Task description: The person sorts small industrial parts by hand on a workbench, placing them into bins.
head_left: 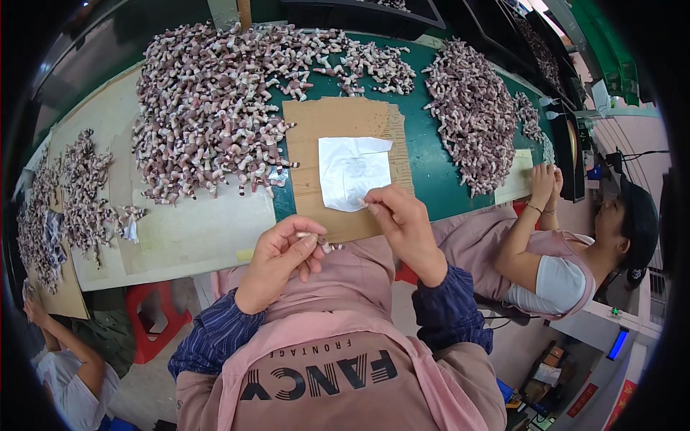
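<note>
My left hand (272, 264) is closed around a small white-and-brown striped plastic figure (328, 246), held between thumb and fingers just off the table's near edge. My right hand (407, 228) is in a pinch at the lower right corner of a crumpled white sheet (352, 169). A tiny pale bit seems to show at its fingertips, too small to name. The sheet lies on a piece of brown cardboard (305, 154) on the table. Just left of the cardboard spreads a large heap of similar small striped figures (208, 108).
Another heap of figures (471, 115) lies right of the cardboard, and a smaller one (86, 187) at far left. A co-worker in a dark cap (640, 215) sits at the right; another person's arm (72, 345) shows at lower left. A red stool (154, 320) stands under the table.
</note>
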`<state>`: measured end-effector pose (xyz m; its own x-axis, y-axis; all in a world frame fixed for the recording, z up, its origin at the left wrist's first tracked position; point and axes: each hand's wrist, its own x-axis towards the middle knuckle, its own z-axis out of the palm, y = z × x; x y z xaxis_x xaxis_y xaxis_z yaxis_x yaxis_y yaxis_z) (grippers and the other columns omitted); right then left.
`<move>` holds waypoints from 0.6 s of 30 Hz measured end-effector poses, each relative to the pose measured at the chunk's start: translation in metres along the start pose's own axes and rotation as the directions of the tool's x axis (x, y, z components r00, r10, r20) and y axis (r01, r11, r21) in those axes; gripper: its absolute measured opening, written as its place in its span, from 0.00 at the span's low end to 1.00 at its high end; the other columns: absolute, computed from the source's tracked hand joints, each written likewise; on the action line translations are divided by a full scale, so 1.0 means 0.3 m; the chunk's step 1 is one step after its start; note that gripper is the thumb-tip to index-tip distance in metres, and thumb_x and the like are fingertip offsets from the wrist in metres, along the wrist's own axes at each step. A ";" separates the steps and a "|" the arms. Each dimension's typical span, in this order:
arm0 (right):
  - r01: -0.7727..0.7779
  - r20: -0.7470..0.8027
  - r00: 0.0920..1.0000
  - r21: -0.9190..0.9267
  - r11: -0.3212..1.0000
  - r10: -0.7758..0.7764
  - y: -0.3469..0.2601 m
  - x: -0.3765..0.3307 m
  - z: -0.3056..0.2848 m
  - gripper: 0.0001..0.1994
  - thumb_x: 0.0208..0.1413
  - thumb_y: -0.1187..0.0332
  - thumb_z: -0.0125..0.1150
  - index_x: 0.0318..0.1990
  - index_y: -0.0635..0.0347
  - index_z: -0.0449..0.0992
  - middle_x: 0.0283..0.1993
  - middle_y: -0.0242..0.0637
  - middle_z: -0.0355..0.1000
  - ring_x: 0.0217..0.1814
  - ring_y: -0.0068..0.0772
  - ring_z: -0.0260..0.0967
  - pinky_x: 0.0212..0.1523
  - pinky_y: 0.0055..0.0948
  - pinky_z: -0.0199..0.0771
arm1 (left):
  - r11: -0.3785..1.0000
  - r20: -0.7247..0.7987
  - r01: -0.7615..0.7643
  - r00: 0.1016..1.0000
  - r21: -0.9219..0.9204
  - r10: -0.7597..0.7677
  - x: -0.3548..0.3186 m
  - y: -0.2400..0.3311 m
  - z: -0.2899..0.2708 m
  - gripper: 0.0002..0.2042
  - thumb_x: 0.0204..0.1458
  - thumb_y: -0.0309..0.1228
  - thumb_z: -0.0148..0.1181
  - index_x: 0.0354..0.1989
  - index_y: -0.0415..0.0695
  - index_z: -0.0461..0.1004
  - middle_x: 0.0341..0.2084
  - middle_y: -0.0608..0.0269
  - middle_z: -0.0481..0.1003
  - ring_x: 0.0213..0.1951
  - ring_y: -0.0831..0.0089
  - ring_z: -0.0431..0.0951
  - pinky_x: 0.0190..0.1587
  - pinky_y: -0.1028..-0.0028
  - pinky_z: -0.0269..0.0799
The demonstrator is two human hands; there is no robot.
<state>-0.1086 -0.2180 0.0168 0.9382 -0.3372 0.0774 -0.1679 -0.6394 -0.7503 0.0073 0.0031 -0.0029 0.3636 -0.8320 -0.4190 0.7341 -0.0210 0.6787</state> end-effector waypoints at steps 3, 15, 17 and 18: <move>-0.350 0.233 0.932 0.373 0.859 0.279 -0.069 -0.021 -0.012 0.06 0.60 0.77 0.59 0.43 0.64 0.77 0.36 0.38 0.75 0.35 0.32 0.73 0.35 0.28 0.71 | 0.971 -0.002 -0.042 0.999 0.236 0.044 0.023 0.012 0.014 0.09 0.65 0.33 0.55 0.45 0.40 0.74 0.29 0.67 0.76 0.26 0.84 0.72 0.25 0.86 0.63; 0.099 -0.050 0.994 0.166 0.981 -0.092 -0.112 -0.091 0.053 0.11 0.48 0.83 0.67 0.40 0.67 0.78 0.38 0.43 0.76 0.36 0.38 0.76 0.33 0.29 0.74 | 0.913 0.096 -0.137 0.989 0.384 0.108 0.065 -0.023 0.045 0.14 0.66 0.37 0.54 0.37 0.38 0.78 0.24 0.74 0.72 0.27 0.86 0.66 0.29 0.81 0.62; 0.137 -0.160 0.978 -0.009 0.991 -0.137 -0.076 -0.086 0.030 0.09 0.49 0.80 0.67 0.39 0.63 0.78 0.36 0.41 0.75 0.36 0.44 0.75 0.34 0.33 0.74 | 0.957 0.084 -0.078 0.995 0.281 0.056 0.063 -0.014 0.041 0.13 0.67 0.37 0.52 0.42 0.39 0.77 0.24 0.72 0.71 0.26 0.87 0.67 0.26 0.84 0.61; 0.135 -0.164 0.977 -0.009 0.991 -0.134 -0.052 -0.077 0.023 0.09 0.49 0.80 0.67 0.39 0.63 0.78 0.36 0.41 0.75 0.36 0.44 0.75 0.34 0.33 0.74 | 0.956 0.087 -0.076 0.995 0.283 0.054 0.056 0.000 0.041 0.13 0.67 0.37 0.52 0.42 0.39 0.77 0.24 0.72 0.71 0.26 0.87 0.67 0.26 0.84 0.61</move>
<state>-0.1257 -0.1954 0.0221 0.8900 -0.3566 0.2839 -0.0427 -0.6853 -0.7270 0.0064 -0.0177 -0.0025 0.3515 -0.8769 -0.3280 0.5117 -0.1135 0.8517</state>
